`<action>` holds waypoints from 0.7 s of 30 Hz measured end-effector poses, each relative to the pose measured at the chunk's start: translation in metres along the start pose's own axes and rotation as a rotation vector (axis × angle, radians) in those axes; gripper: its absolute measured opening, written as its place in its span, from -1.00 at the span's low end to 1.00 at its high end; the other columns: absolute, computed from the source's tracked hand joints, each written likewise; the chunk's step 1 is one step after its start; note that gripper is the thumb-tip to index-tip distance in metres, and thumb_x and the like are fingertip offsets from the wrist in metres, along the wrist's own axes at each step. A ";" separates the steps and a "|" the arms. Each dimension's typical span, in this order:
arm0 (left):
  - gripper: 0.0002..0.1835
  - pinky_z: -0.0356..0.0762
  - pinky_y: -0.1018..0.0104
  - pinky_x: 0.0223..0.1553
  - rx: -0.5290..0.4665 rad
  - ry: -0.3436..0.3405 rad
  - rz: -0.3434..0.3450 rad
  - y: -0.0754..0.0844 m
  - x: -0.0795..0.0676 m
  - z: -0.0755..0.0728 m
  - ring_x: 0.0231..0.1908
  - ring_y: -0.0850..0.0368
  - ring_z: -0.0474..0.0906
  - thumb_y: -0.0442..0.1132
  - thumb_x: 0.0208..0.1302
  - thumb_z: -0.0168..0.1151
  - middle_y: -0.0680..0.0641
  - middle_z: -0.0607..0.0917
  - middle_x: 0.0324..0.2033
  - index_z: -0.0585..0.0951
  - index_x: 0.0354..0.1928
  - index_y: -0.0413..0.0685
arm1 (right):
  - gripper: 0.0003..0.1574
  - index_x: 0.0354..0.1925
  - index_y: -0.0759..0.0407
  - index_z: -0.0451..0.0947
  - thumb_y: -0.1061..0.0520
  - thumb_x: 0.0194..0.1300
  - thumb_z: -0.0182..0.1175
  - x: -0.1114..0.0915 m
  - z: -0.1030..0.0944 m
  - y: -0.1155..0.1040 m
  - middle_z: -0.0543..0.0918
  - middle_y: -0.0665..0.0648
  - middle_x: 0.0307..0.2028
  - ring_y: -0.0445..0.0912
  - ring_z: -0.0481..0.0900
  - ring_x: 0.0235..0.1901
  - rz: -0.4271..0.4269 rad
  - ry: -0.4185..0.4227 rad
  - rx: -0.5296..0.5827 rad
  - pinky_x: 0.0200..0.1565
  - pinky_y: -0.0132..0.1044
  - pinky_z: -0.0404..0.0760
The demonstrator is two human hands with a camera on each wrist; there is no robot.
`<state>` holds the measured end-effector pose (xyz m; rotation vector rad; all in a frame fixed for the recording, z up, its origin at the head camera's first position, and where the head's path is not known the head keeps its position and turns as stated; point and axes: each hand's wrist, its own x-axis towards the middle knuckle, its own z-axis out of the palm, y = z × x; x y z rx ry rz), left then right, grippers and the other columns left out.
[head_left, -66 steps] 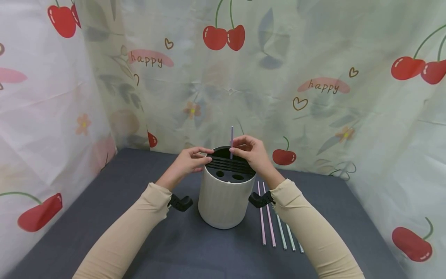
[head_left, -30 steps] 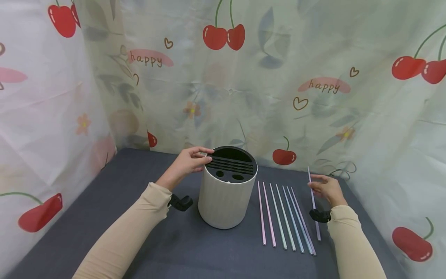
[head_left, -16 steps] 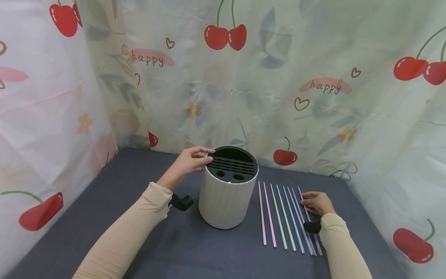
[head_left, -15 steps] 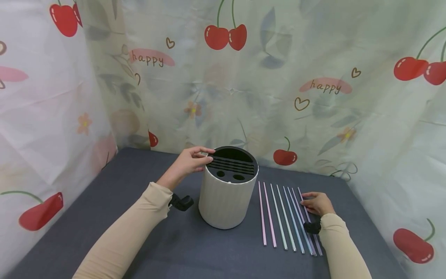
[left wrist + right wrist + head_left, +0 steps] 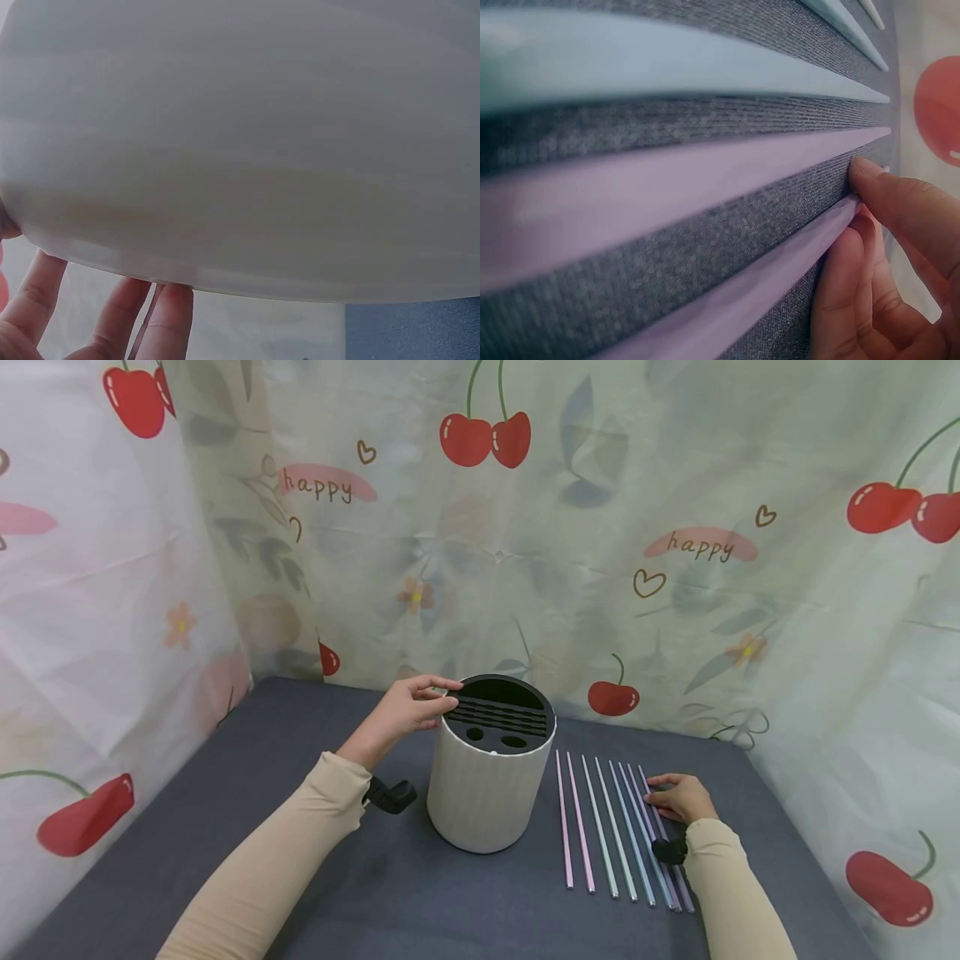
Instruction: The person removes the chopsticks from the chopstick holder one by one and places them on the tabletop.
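Observation:
A cream cylindrical utensil holder (image 5: 480, 802) stands upright on the dark cloth, its black top bearing slots, two round holes and a wide rear opening. My left hand (image 5: 401, 714) grips its left rim; in the left wrist view the fingers (image 5: 171, 319) touch the rim and the thumb barely shows. Over on the right, my right hand (image 5: 685, 797) pinches a purple chopstick (image 5: 757, 292) near its far end between thumb and fingers. That chopstick lies along the right end of the row, beside another purple chopstick (image 5: 667, 176). The wrist camera covers part of it in the head view.
Several other chopsticks lie side by side right of the holder: pink chopsticks (image 5: 580, 827), pale green chopsticks (image 5: 602, 827) and blue chopsticks (image 5: 633, 831). A cherry-printed curtain (image 5: 495, 568) encloses the back and sides of the dark tablecloth (image 5: 420, 902).
My right hand has carried the purple chopstick from the holder's rear opening out to the right and down to the row's end, then slightly leftward. The left hand has stayed on the rim.

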<state>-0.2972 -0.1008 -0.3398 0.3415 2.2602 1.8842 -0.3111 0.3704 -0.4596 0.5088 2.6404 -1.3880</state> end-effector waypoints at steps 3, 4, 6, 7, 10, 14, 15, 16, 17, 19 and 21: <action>-0.58 0.51 0.01 0.15 -0.007 -0.005 -0.001 0.001 -0.001 -0.001 0.19 -0.08 0.46 -0.12 0.33 0.25 -0.16 0.56 0.11 0.55 0.21 0.05 | -0.41 0.13 0.53 0.45 0.39 0.13 0.33 0.000 0.000 0.000 0.63 -0.01 -0.52 -0.27 0.56 -0.53 -0.003 0.002 -0.004 -0.45 -0.37 0.65; -0.58 0.51 0.00 0.16 -0.009 -0.007 -0.002 0.002 -0.001 -0.001 0.19 -0.08 0.45 -0.12 0.34 0.25 -0.16 0.55 0.12 0.55 0.21 0.04 | -0.41 0.13 0.53 0.45 0.39 0.13 0.33 0.001 0.001 0.001 0.64 0.01 -0.50 -0.27 0.56 -0.53 -0.003 0.002 -0.002 -0.45 -0.37 0.65; -0.58 0.50 -0.01 0.16 -0.008 -0.011 0.000 0.002 -0.001 -0.001 0.19 -0.09 0.45 -0.13 0.34 0.25 -0.18 0.55 0.12 0.55 0.22 0.03 | -0.41 0.13 0.53 0.45 0.39 0.13 0.34 0.002 0.001 0.001 0.63 0.05 -0.45 -0.26 0.56 -0.52 -0.002 0.002 -0.001 -0.45 -0.37 0.65; -0.58 0.50 -0.01 0.17 -0.006 -0.011 0.000 0.002 -0.002 -0.001 0.20 -0.09 0.45 -0.13 0.34 0.25 -0.18 0.55 0.12 0.54 0.22 0.03 | -0.41 0.13 0.54 0.44 0.38 0.13 0.34 0.002 0.001 0.002 0.63 0.08 -0.43 -0.25 0.56 -0.52 -0.002 -0.002 0.002 -0.44 -0.36 0.65; -0.58 0.51 0.00 0.16 0.005 -0.006 -0.001 0.001 -0.002 -0.002 0.20 -0.08 0.44 -0.11 0.33 0.25 -0.17 0.55 0.11 0.55 0.22 0.05 | -0.42 0.14 0.52 0.44 0.34 0.17 0.33 0.004 0.001 0.002 0.63 0.10 -0.38 -0.24 0.56 -0.49 0.015 -0.010 0.028 -0.42 -0.36 0.65; -0.59 0.51 0.01 0.16 0.012 -0.009 0.003 -0.001 -0.001 -0.003 0.20 -0.06 0.44 -0.09 0.33 0.25 -0.14 0.56 0.11 0.56 0.20 0.08 | -0.44 0.16 0.48 0.43 0.26 0.24 0.29 0.002 -0.001 -0.006 0.66 0.10 -0.32 -0.22 0.60 -0.42 0.018 -0.011 0.080 -0.36 -0.34 0.67; -0.59 0.50 0.00 0.16 0.015 -0.018 0.008 -0.002 -0.001 -0.004 0.21 -0.06 0.44 -0.08 0.34 0.24 -0.14 0.55 0.12 0.55 0.21 0.09 | -0.44 0.17 0.47 0.43 0.24 0.26 0.28 0.000 -0.003 -0.010 0.67 0.11 -0.28 -0.21 0.61 -0.39 0.006 -0.013 0.094 -0.33 -0.33 0.67; -0.59 0.49 -0.01 0.17 0.021 -0.030 0.012 -0.002 -0.001 -0.005 0.22 -0.06 0.43 -0.07 0.35 0.23 -0.14 0.54 0.13 0.54 0.21 0.10 | -0.42 0.18 0.46 0.43 0.21 0.27 0.29 -0.001 -0.005 -0.015 0.68 0.11 -0.24 -0.20 0.64 -0.36 -0.006 -0.013 0.112 -0.30 -0.32 0.68; -0.60 0.49 -0.01 0.18 0.024 -0.041 0.011 -0.002 -0.001 -0.006 0.23 -0.05 0.42 -0.05 0.36 0.21 -0.12 0.53 0.15 0.54 0.22 0.13 | -0.42 0.19 0.44 0.43 0.17 0.29 0.28 -0.003 -0.006 -0.022 0.68 0.12 -0.19 -0.20 0.65 -0.33 -0.025 -0.012 0.122 -0.28 -0.32 0.69; -0.59 0.47 -0.02 0.20 0.040 -0.070 0.009 -0.001 -0.001 -0.008 0.25 -0.05 0.40 0.00 0.39 0.16 -0.11 0.50 0.18 0.51 0.24 0.18 | -0.38 0.23 0.41 0.40 0.10 0.33 0.25 -0.007 -0.010 -0.037 0.67 0.10 -0.11 -0.25 0.65 -0.30 -0.080 -0.020 0.165 -0.21 -0.33 0.69; -0.55 0.45 -0.04 0.21 0.059 -0.098 0.017 0.002 -0.002 -0.011 0.27 -0.09 0.38 0.06 0.42 0.09 -0.12 0.45 0.24 0.45 0.30 0.19 | -0.32 0.28 0.38 0.36 0.03 0.35 0.23 -0.013 -0.014 -0.056 0.63 0.05 -0.07 -0.31 0.64 -0.29 -0.144 -0.026 0.213 -0.16 -0.35 0.68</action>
